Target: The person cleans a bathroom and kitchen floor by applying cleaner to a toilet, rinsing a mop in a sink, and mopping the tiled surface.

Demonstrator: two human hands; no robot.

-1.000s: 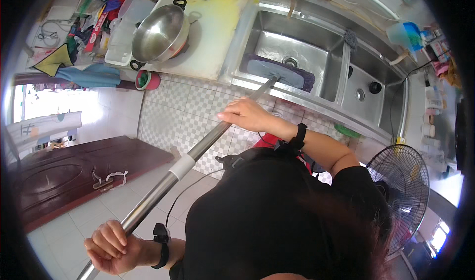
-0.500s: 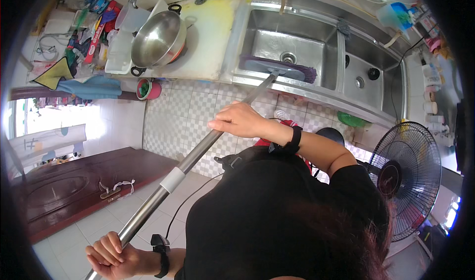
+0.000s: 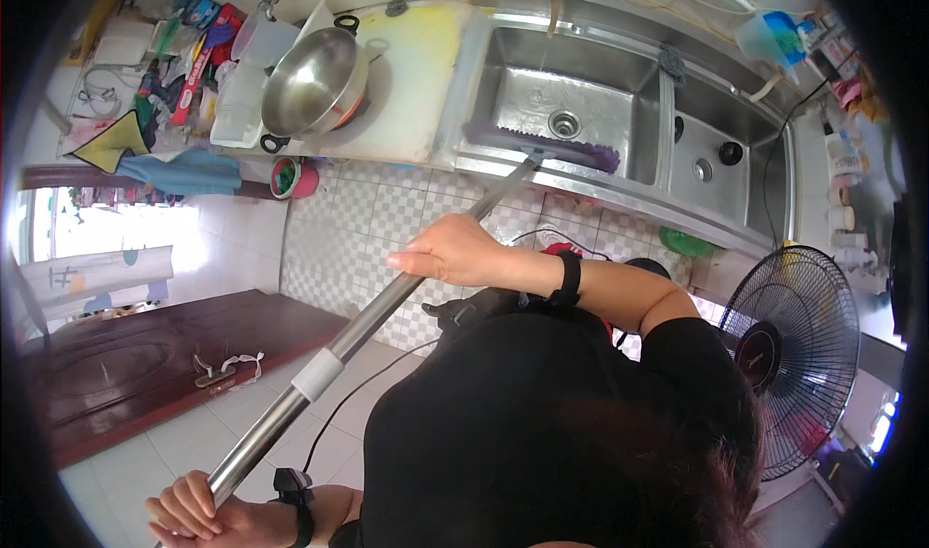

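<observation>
A flat mop with a long metal pole (image 3: 377, 308) runs slantwise across my front. Its purple, fringed mop head (image 3: 585, 153) is at the near side of the larger steel sink basin (image 3: 619, 93), beside the drain (image 3: 564, 124). My right hand (image 3: 453, 250) is closed around the upper part of the pole, thumb pointing left. At the lower left, my left hand (image 3: 215, 514) wraps round the pole's other end. A white collar (image 3: 317, 374) sits on the pole between my hands. Both wrists wear black bands.
A steel wok (image 3: 314, 83) stands on the counter left of the sink. The second basin (image 3: 721, 151) is to the right. A standing fan (image 3: 794, 359) is close on my right. A dark red wooden door (image 3: 145, 364) fills the left, and a black cable trails along the tiled floor.
Both hands and the pole have shifted a little down and left. The mop head has tilted, so its grey top plate now barely shows.
</observation>
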